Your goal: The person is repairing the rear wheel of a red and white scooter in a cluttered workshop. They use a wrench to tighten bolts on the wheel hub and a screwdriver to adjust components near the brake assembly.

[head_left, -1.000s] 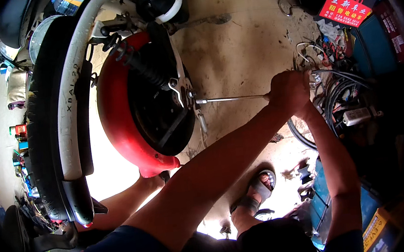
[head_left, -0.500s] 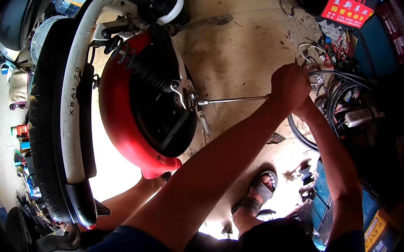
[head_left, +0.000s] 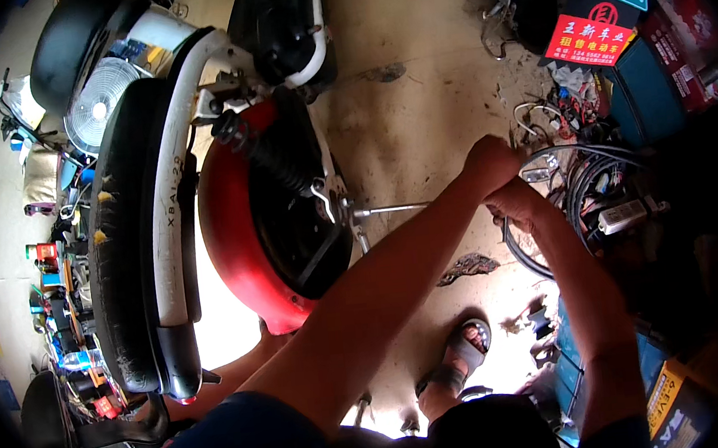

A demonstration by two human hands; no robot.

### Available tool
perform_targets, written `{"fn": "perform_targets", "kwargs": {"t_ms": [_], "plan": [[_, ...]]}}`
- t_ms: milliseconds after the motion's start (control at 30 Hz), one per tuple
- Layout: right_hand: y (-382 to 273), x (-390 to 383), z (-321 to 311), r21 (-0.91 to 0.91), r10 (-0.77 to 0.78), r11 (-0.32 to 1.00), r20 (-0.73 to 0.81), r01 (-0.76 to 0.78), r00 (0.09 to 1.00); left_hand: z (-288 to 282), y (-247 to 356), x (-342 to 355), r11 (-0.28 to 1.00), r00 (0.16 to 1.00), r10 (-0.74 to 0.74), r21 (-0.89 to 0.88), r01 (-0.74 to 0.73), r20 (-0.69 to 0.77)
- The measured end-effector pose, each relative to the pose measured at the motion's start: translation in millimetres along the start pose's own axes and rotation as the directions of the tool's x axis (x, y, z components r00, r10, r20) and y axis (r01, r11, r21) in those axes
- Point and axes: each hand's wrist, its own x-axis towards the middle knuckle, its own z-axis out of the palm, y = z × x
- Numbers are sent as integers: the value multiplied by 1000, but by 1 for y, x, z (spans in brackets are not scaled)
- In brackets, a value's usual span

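Observation:
A long steel socket wrench [head_left: 390, 208] runs horizontally from a bolt on a metal bracket [head_left: 336, 209] beside a scooter's rear wheel with red fender [head_left: 230, 228]. My left hand [head_left: 491, 162] is closed at the wrench's right end, its forearm crossing the lower middle. My right hand [head_left: 515, 207] is closed just below it on the same tool, whose handle is mostly hidden by both hands. A black coil shock absorber [head_left: 275, 163] and the white frame rail [head_left: 172, 242] with a black seat are at the left. My sandalled foot [head_left: 466, 352] is below.
Coiled black cables [head_left: 589, 185], a silver power box [head_left: 622, 216], tangled wires and teal cases [head_left: 640, 93] crowd the right. A white fan [head_left: 98, 115], assorted small tools and parts [head_left: 63, 296] line the left. Other scooters stand at the top.
The view has shifted, so the scooter and surroundings sit lower and partly further right. My closed hands have moved left toward the scooter, and less of the wrench's shaft shows.

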Motion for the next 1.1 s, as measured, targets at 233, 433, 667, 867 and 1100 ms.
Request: {"fn": "perform_targets", "kwargs": {"t_ms": [233, 433, 667, 867, 1100], "plan": [[46, -28, 5, 51, -160, 981, -351, 189, 923, -20, -6, -173, 337, 727, -671, -812, 476, 148], [70, -39, 28, 14, -356, 926, -292, 377, 888, -5, -90, -173, -349, 837, -536, -931, -103, 108], [84, -37, 32, -15, -378, 921, -276, 389, 884, -10, -117, -176, -342, 846, -527, -932, -124, 81], [85, -29, 38, -64, -389, 920, -261, 386, 884, -14, -133, -177, -400, 894, -440, -909, -114, 81], [73, -20, 19, -405, -721, 659, -103, 633, 685, -20, -121, -174, -391, 853, -515, -909, -144, 86]]}}
